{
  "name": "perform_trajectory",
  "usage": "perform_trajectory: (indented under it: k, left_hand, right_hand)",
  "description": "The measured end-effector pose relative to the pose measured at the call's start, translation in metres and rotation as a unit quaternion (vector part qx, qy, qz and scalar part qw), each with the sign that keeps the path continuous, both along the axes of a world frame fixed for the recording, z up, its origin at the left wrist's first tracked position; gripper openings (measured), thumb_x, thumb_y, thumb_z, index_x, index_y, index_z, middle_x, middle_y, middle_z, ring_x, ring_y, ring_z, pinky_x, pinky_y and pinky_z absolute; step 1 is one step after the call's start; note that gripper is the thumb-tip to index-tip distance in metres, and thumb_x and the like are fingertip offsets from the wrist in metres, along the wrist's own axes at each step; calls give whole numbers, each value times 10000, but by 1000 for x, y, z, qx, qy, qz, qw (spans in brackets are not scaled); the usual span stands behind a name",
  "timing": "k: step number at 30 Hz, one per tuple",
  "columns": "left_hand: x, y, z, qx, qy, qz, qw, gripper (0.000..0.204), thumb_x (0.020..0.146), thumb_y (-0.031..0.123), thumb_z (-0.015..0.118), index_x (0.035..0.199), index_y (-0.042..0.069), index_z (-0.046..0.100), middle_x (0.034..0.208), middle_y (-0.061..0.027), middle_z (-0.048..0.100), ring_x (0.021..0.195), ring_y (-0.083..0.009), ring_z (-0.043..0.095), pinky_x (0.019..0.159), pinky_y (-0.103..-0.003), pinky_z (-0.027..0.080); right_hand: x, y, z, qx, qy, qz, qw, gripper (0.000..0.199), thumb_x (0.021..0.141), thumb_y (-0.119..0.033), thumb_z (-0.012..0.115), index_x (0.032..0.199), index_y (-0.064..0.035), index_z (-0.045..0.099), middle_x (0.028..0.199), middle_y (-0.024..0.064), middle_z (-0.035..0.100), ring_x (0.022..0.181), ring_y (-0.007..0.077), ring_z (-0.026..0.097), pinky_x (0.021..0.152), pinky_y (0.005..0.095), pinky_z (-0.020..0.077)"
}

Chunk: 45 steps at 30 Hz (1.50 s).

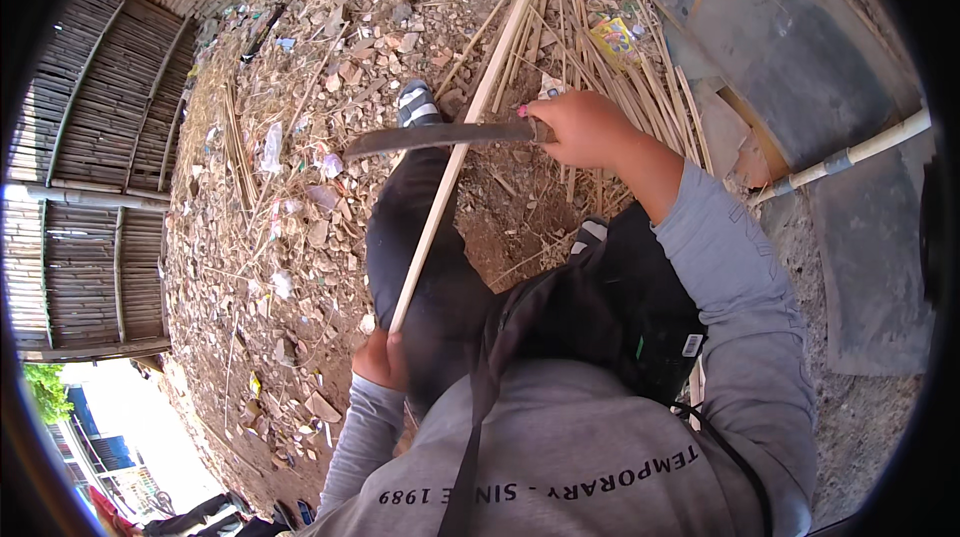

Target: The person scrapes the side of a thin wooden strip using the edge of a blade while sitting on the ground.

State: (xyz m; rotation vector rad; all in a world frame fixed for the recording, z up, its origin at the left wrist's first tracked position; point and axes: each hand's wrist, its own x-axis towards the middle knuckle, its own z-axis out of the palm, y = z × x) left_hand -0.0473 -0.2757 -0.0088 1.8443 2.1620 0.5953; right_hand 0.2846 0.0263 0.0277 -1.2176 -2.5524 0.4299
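Note:
A long pale bamboo strip [432,227] slants across my left thigh and reaches up to the far edge of the view. Its near end is in my left hand [382,361], whose fingers are closed round it beside my left knee. My right hand [588,131] grips the short handle of a machete [430,138], with the dark, worn blade pointing left. The blade lies across the strip in this view; whether it touches the strip I cannot tell. Part of my left hand is hidden by the thigh and sleeve.
Several more bamboo strips [625,87] lie fanned out beyond my right hand. Rubble and litter [300,147] cover the ground to the left, up to a slatted bamboo wall [90,137]. On the right are large grey sheets [800,47] and a pale pole [850,154].

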Motion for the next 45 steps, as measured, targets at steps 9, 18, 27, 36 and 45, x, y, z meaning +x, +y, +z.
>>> perform_trajectory:
  k: [9, 18, 27, 36, 45]
  left_hand:
    - [-8, -26, -12, -9, 13, 27, 1000, 395, 996, 327, 453, 732, 36, 497, 561, -226, 496, 536, -458, 540, 489, -504, 380]
    - [-14, -24, -19, -8, 4, 17, 1000, 352, 964, 318, 478, 747, 44, 520, 580, -243, 538, 527, -465, 554, 480, -522, 412]
    - [-16, -24, -18, -19, 21, 10, 1000, 358, 964, 321, 483, 739, 44, 519, 564, -239, 526, 524, -464, 552, 472, -516, 411]
    - [-18, -22, -14, -25, 10, 8, 1000, 375, 972, 328, 471, 739, 37, 510, 571, -238, 522, 531, -462, 551, 482, -512, 406]
    - [-12, -16, -11, -4, -10, 6, 1000, 398, 992, 324, 462, 724, 30, 480, 534, -209, 472, 501, -430, 533, 479, -480, 378]
  right_hand:
    - [1, 3, -5, -75, -3, 9, 997, 210, 754, -202, 714, 900, -95, 609, 722, 143, 619, 752, 357, 646, 643, 492, 486]
    - [-11, 0, -5, -56, 12, 47, 997, 209, 744, -198, 718, 894, -93, 617, 717, 148, 623, 728, 362, 642, 637, 483, 485]
    - [-15, -15, 6, 9, -43, 63, 997, 255, 748, -216, 726, 959, -105, 635, 748, 129, 640, 769, 355, 649, 653, 484, 489]
    - [2, 3, 2, -12, 54, -21, 998, 217, 765, -230, 711, 898, -87, 617, 762, 138, 655, 773, 359, 660, 679, 477, 514]
    - [1, 5, -2, -89, 27, -30, 995, 339, 802, -251, 721, 1116, -137, 665, 716, 142, 634, 701, 324, 646, 639, 454, 492]
